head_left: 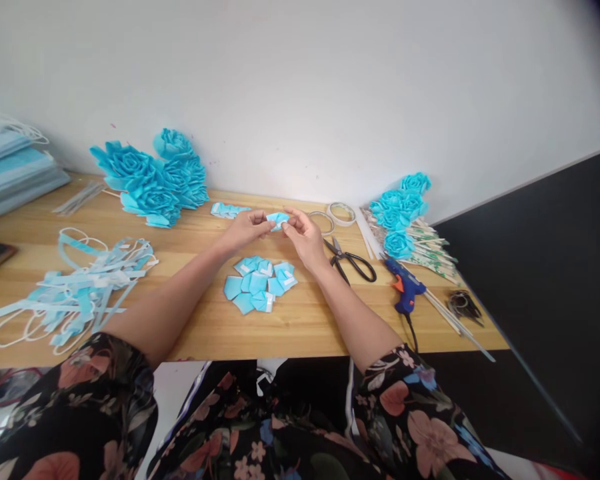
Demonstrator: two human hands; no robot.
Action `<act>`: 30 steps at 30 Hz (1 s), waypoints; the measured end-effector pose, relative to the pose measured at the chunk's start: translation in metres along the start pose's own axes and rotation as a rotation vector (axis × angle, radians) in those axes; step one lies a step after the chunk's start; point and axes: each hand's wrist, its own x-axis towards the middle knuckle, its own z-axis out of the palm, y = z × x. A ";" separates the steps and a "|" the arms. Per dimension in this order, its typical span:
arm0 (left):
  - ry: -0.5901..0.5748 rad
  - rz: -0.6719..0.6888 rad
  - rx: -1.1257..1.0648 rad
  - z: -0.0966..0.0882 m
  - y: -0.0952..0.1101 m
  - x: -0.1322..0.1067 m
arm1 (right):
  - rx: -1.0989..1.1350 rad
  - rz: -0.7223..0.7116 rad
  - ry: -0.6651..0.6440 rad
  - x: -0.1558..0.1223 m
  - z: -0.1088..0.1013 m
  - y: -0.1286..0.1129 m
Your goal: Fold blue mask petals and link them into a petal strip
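Between both hands, above the middle of the table, is a small light-blue petal piece [279,219] that looks cut from face-mask fabric. My left hand [250,228] pinches its left side between thumb and fingers. On its right side, my right hand [301,235] grips the edge with thumb and index finger. Below the hands lies a loose pile of similar blue petal pieces [257,283], some with white tape strips. Another small row of blue pieces [229,211] rests just behind my left hand. Scissors with black handles [353,259] lie to the right of my right hand.
Blue fabric flowers [155,180] stand at the back left, smaller ones [397,207] at the back right by wooden sticks [433,250]. Mask scraps and ear loops [90,287] spread at left. A blue glue gun [405,283], tape rolls [341,213] and stacked masks [17,170] are around.
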 end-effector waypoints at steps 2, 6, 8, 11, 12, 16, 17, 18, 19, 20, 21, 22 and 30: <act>-0.016 0.005 0.001 0.000 0.000 0.000 | -0.021 0.004 0.004 -0.001 0.000 -0.001; -0.080 0.004 0.021 -0.001 0.002 -0.001 | -0.011 0.016 0.019 -0.001 0.002 -0.001; -0.101 0.002 0.034 0.000 0.004 -0.002 | -0.002 0.021 0.028 -0.002 0.002 -0.001; -0.106 0.003 0.039 0.001 0.006 -0.003 | 0.009 0.011 0.027 -0.001 0.002 -0.001; -0.099 0.005 0.037 0.001 0.006 -0.003 | 0.009 0.005 0.025 -0.001 0.001 -0.001; -0.053 0.013 0.020 0.002 0.005 -0.003 | -0.009 0.005 0.012 -0.001 0.000 -0.001; -0.040 0.016 0.017 0.002 0.004 -0.003 | -0.009 0.011 0.002 -0.001 0.000 -0.001; -0.031 0.018 0.016 0.002 0.004 -0.002 | -0.007 0.018 -0.008 -0.001 0.000 -0.001; -0.023 0.021 0.014 0.002 0.003 -0.002 | -0.004 0.022 -0.015 -0.001 0.000 -0.001; -0.017 0.024 0.010 0.002 0.003 -0.002 | -0.004 0.022 -0.020 -0.001 0.001 -0.001; -0.014 0.025 0.004 0.002 0.003 -0.002 | -0.004 0.020 -0.021 -0.001 0.001 -0.002; -0.014 0.026 -0.002 0.002 0.003 -0.001 | -0.006 0.014 -0.020 -0.001 0.001 -0.002; -0.027 0.034 -0.012 0.000 0.005 -0.002 | -0.060 -0.002 -0.030 -0.002 0.002 -0.004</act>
